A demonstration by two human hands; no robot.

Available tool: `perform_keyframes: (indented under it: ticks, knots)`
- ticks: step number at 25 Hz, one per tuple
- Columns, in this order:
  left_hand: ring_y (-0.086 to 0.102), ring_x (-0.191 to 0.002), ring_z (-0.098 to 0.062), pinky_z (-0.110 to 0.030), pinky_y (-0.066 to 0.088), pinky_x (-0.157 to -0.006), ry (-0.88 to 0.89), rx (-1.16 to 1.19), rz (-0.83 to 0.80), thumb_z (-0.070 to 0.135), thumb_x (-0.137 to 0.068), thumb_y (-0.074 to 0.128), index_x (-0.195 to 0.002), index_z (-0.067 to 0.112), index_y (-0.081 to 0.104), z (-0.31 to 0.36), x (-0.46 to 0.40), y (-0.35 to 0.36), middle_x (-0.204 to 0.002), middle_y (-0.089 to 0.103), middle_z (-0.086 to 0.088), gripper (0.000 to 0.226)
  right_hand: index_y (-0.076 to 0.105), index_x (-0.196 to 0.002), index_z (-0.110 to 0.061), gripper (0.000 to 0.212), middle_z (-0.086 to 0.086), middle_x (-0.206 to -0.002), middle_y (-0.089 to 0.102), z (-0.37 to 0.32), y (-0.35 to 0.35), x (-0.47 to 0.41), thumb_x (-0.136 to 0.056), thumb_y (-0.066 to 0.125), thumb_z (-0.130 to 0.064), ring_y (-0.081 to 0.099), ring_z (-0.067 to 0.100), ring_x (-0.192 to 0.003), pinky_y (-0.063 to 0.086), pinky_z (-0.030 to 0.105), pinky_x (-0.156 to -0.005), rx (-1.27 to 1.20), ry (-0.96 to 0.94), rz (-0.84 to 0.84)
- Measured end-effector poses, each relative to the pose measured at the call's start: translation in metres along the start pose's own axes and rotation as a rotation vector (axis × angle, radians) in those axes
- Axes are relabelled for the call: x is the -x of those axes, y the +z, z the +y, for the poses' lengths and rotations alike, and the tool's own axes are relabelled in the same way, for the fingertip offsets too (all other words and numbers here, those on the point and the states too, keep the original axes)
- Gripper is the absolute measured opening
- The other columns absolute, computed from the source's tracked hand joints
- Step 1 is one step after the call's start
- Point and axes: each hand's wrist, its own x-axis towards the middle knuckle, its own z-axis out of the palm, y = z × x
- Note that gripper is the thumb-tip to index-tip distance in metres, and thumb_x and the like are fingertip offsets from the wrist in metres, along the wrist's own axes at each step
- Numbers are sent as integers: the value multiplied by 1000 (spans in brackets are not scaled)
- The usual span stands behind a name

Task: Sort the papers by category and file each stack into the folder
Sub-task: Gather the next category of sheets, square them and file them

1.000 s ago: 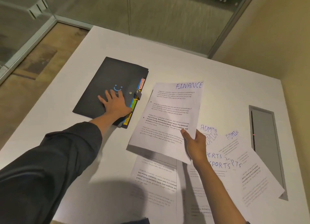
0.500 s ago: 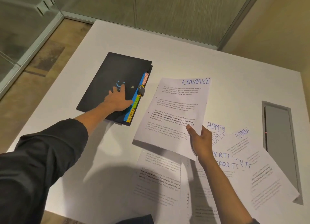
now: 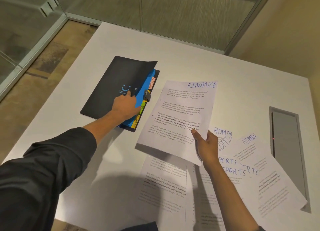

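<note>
A broad white matte tabletop [image 3: 199, 57] fills the view, its far edge meeting frosted glass wall panels [image 3: 173, 14] in pale metal frames, with wood-patterned flooring [image 3: 34, 85] beyond its left edge and a plain beige wall [image 3: 294, 31] beyond its far right corner. A grey rectangular recessed hatch [image 3: 287, 144] is set into the tabletop to the right of the loose sheets. The black plastic expanding folder [image 3: 110, 85] lies left of centre on the tabletop, its front cover raised at the right edge — blue dividers and coloured tabs reading ADMIN and SPORTS show beneath. The left hand [image 3: 125, 106] rests on that folder, fingers curled at the cover's edge and lifting it. Just right of the folder, the right hand [image 3: 206, 146] pinches the lower right part of a white printed sheet headed FINANCE [image 3: 180, 116], held above the tabletop. Nearer than the folder, white printed sheets marked ADMIN and SPORTS [image 3: 247, 161] lie overlapping and fanned on the tabletop.
</note>
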Motion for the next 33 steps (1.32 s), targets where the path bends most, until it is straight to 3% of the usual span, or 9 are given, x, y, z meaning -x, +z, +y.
perform_keyframes:
  ticks: [4, 9, 13, 18, 20, 25, 28, 30, 33]
  knots:
    - [65, -101, -29, -38, 53, -79, -3, -12, -33, 62, -81, 61, -138, 16, 42, -3, -2, 10, -151, 37, -11, 75, 68, -117, -11, 23, -8, -103, 72, -1, 0, 0, -95, 63, -14, 66, -1, -95, 52, 7, -74, 17, -11, -6]
    - [64, -98, -32, -39, 52, -77, 14, 46, 45, 43, -87, 50, -136, 12, 42, -6, 0, 6, -144, 44, -13, 58, 68, -119, -10, 25, -7, -105, 73, -1, 0, 0, -95, 64, -14, 67, 1, -97, 51, 7, -73, 18, -8, -7]
    - [63, -101, -30, -35, 51, -76, 8, -43, -5, 45, -88, 50, -143, 13, 34, -4, 6, 10, -155, 27, -13, 65, 68, -117, -12, 23, -7, -106, 72, -2, 2, 2, -95, 63, -15, 67, 4, -99, 49, 16, -78, 12, 3, -18]
    - [61, -107, -30, -36, 54, -79, 37, -115, -23, 41, -96, 45, -148, 12, 27, -12, 10, 25, -158, 19, -14, 62, 68, -116, -13, 21, -10, -103, 72, 0, 0, 4, -95, 63, -14, 67, -1, -94, 50, 6, -70, 23, 9, -24]
    - [62, -104, -31, -38, 54, -78, 56, -100, 2, 35, -98, 42, -150, 14, 20, -16, 11, 19, -158, 21, -15, 60, 68, -116, -12, 22, -8, -103, 72, 0, -1, 4, -95, 63, -14, 67, 0, -94, 52, 11, -75, 32, 7, -24]
    - [58, -65, -18, -24, 38, -45, 123, -61, -5, 34, -98, 46, -149, 42, -16, -20, 20, -5, -158, 17, -20, 80, 69, -118, -11, 24, -6, -105, 74, -3, 1, 2, -95, 64, -14, 69, 9, -99, 52, 17, -80, 13, 10, -29]
    - [63, -76, -22, -29, 47, -56, 104, -119, -54, 30, -98, 45, -150, 33, 17, -20, 26, -13, -156, 20, -19, 60, 69, -117, -12, 23, -6, -103, 75, -9, 4, 0, -95, 64, -15, 70, 8, -97, 53, 17, -78, -8, 42, -71]
    - [65, -79, -26, -34, 51, -63, 89, -131, -25, 27, -96, 46, -134, 18, 44, -19, 31, -18, -148, 35, -17, 38, 69, -117, -13, 23, -6, -105, 75, -13, 6, -3, -95, 64, -17, 70, 8, -99, 53, 19, -80, -11, 61, -116]
    - [61, -70, -26, -34, 46, -58, 92, -135, 0, 25, -95, 48, -120, 12, 52, -15, 33, -21, -125, 50, -11, 29, 69, -117, -15, 23, -7, -105, 75, -21, 12, -11, -94, 64, -18, 70, 5, -96, 52, 15, -75, 21, 75, -172]
